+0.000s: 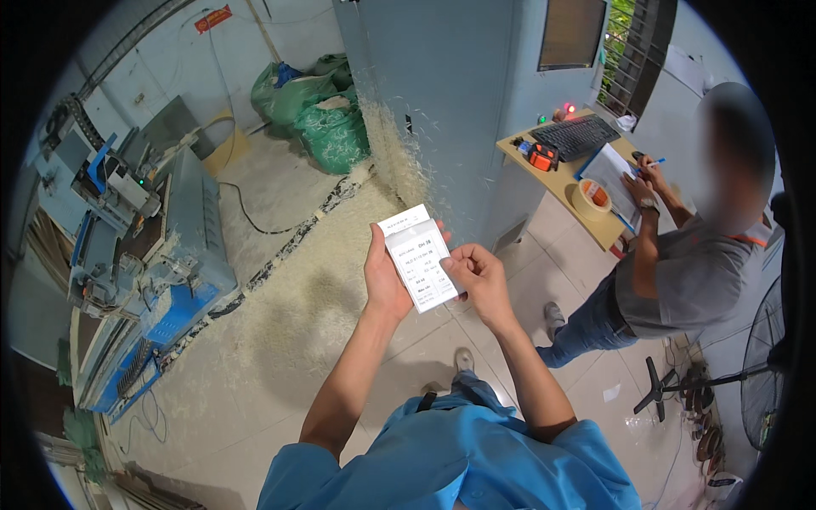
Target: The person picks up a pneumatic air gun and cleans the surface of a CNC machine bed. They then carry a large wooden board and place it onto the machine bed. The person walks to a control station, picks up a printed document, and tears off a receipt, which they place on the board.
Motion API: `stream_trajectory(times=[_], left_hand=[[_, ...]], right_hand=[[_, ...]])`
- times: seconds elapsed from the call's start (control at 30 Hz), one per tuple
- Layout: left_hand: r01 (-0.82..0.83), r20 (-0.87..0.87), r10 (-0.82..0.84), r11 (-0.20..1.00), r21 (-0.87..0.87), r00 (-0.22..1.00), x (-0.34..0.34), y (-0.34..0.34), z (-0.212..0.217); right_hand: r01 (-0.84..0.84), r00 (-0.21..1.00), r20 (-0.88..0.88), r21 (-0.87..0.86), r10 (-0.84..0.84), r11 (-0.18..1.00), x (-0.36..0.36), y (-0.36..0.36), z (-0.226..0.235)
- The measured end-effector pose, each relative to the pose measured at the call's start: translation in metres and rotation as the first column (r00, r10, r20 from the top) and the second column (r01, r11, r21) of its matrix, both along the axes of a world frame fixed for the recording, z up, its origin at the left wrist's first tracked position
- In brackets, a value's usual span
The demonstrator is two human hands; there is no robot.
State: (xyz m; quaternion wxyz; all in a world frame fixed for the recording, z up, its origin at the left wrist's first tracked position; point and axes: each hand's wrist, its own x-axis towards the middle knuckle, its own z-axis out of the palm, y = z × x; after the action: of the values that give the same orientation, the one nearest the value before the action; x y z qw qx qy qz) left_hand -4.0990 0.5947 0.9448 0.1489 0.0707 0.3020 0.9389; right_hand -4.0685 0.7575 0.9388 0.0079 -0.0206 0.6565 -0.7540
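In front of my body I hold a stack of white printed labels (427, 270), the top one facing me and another sticking out past its far edge. My left hand (387, 280) wraps the stack from the left side, thumb along its edge. On the right, my right hand (480, 279) pinches the stack's right edge between thumb and curled fingers. Part of the fingers lies hidden behind the labels.
At right a person in a grey shirt (680, 272) writes at a small desk (552, 174) with a keyboard (576, 136), tape roll (592, 200) and clipboard. A blue-grey machine (191, 212) stands left. Green sacks (327, 127) and shavings lie ahead; a fan (756, 365) stands right.
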Motion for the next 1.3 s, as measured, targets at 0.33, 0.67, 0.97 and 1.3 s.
stream_trajectory(times=[0.33, 0.67, 0.97, 1.3], left_hand=[[0.022, 0.016, -0.021, 0.993, -0.112, 1.000, -0.142, -0.022, 0.017], [0.100, -0.209, -0.201, 0.906, -0.411, 0.957, -0.315, 0.012, 0.091], [-0.099, -0.355, -0.017, 0.947, -0.306, 0.935, -0.431, 0.019, 0.126], [-0.145, -0.472, 0.007, 0.956, -0.255, 0.882, -0.629, -0.075, 0.204]], right_hand=[[-0.238, 0.970, 0.007, 0.238, 0.244, 0.941, -0.109, 0.016, -0.027], [0.152, 0.848, -0.529, 0.183, -0.033, 0.971, -0.332, 0.047, 0.108], [0.335, 0.755, -0.654, 0.316, -0.052, 0.887, -0.448, 0.026, 0.188], [0.318, 0.680, -0.724, 0.434, 0.117, 0.843, -0.623, -0.024, 0.305]])
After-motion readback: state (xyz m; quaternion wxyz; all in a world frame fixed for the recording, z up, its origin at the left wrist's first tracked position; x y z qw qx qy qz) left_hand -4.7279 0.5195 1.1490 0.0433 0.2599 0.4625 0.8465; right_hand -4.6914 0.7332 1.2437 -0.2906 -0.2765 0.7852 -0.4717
